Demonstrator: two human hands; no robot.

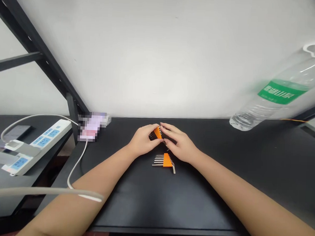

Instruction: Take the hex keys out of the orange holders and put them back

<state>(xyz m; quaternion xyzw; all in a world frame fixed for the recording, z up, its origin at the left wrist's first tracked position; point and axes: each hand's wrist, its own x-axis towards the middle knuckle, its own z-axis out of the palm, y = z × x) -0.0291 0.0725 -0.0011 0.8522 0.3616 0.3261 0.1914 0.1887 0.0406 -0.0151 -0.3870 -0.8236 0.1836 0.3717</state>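
Observation:
Near the middle of the black table, my left hand (145, 140) is closed round an orange hex key holder (158, 132) with dark keys in it. My right hand (181, 144) meets it from the right, its fingers and thumb closed at the holder's edge and on a thin metal key (166, 144). Fingers partly hide the holder and the keys. Just below both hands, a second orange holder (167, 160) lies on the table, with several silver hex keys pointing left and their bent ends to the right.
A large clear bottle (282, 92) with a green label stands at the back right. On the left are a blurred-out device (92, 126) with a white cable (76, 163), a power strip (40, 143) and a black metal frame (41, 55). A white wall rises behind the table (168, 206).

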